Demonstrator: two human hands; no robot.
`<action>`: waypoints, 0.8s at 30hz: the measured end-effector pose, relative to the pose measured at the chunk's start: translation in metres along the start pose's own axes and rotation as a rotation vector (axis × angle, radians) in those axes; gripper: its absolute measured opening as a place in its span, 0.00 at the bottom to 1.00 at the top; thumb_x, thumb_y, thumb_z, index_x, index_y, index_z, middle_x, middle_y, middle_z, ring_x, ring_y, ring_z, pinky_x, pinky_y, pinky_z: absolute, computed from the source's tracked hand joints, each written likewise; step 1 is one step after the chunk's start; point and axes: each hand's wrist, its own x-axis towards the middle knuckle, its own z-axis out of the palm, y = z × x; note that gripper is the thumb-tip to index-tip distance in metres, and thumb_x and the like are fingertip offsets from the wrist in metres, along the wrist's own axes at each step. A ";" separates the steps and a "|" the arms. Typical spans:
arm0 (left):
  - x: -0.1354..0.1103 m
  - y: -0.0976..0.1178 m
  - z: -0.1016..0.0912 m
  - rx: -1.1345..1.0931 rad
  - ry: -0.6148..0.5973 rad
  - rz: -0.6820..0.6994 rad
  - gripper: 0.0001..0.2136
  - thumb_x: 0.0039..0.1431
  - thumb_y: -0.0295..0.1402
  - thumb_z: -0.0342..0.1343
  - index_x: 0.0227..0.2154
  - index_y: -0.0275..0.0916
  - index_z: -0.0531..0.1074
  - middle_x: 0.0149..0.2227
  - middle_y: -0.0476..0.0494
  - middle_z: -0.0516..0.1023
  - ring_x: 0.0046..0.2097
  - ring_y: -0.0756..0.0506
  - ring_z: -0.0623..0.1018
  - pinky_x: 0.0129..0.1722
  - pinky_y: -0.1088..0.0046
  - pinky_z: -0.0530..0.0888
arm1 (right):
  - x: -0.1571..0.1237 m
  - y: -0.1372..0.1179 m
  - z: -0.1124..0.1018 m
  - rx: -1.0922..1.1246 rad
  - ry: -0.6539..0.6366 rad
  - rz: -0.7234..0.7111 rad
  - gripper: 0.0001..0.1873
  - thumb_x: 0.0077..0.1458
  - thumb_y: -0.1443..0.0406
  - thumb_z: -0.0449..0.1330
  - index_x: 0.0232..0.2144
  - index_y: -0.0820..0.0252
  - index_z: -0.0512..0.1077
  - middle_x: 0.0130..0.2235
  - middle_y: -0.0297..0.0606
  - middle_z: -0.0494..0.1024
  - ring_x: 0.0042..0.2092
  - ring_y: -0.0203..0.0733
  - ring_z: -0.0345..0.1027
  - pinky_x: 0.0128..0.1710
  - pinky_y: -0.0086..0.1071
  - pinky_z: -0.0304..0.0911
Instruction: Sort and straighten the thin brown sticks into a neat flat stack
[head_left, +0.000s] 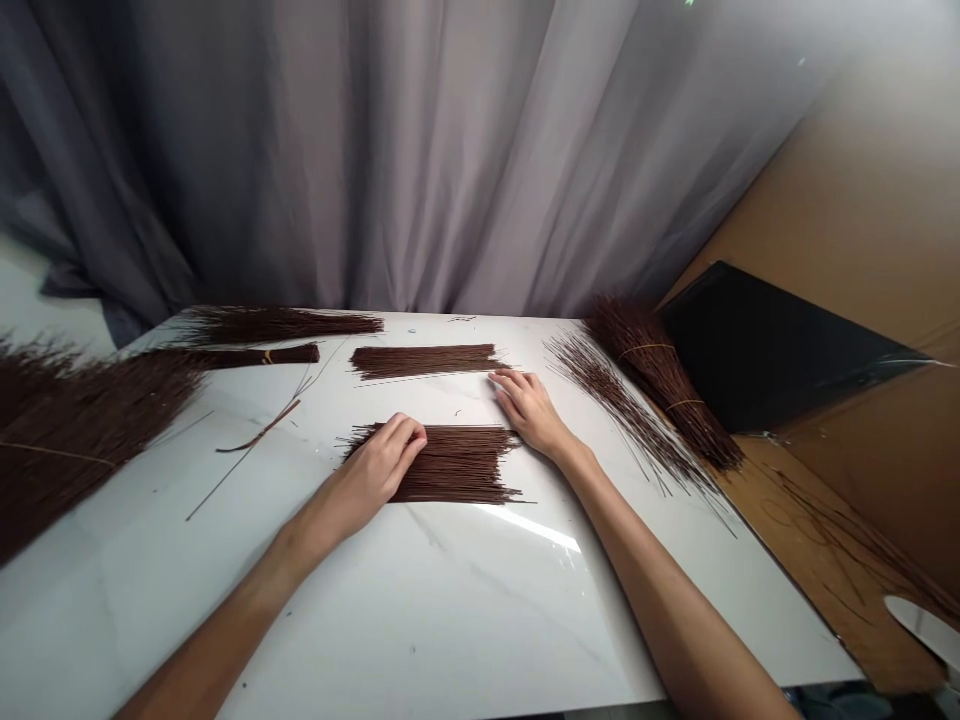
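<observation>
A flat layer of thin dark brown twigs (457,465) lies crosswise on the white table in front of me. My left hand (386,455) rests over its left part, with the fingers curled and the thumb and fingertips pressed together. Anything between those fingertips is too small to make out. Farther back lies a second, narrower row of brown twigs (424,360), roughly parallel to the first. My right hand (529,410) is at this row's right end, palm down. Its fingers are loosely bent and apart, the fingertips close to the stray twig ends.
Tied twig bundles stand right (667,375) and left (82,440). Loose twigs (637,415) fan out beside the right one. At back left lie a loose heap (292,323) and a thin tied bundle (292,355). A grey curtain (450,150) hangs behind the table (465,600).
</observation>
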 end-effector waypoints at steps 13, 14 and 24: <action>0.003 -0.009 -0.001 0.088 0.080 0.064 0.12 0.76 0.34 0.40 0.41 0.43 0.69 0.42 0.47 0.72 0.43 0.44 0.74 0.47 0.64 0.70 | 0.013 0.015 0.007 -0.037 -0.046 0.100 0.25 0.71 0.54 0.43 0.60 0.55 0.70 0.61 0.44 0.72 0.51 0.55 0.61 0.52 0.48 0.58; 0.003 -0.010 0.000 0.094 0.078 0.062 0.12 0.76 0.34 0.40 0.41 0.43 0.69 0.42 0.47 0.72 0.43 0.44 0.74 0.47 0.64 0.70 | 0.014 0.015 0.007 -0.042 -0.050 0.103 0.25 0.72 0.54 0.43 0.60 0.55 0.69 0.61 0.44 0.72 0.51 0.54 0.61 0.52 0.48 0.58; 0.003 -0.006 0.000 0.137 0.059 0.057 0.11 0.76 0.34 0.40 0.41 0.43 0.68 0.42 0.47 0.72 0.43 0.44 0.73 0.48 0.63 0.68 | 0.010 0.011 0.004 -0.073 -0.062 0.097 0.24 0.71 0.53 0.45 0.61 0.49 0.69 0.55 0.46 0.69 0.52 0.54 0.59 0.54 0.47 0.58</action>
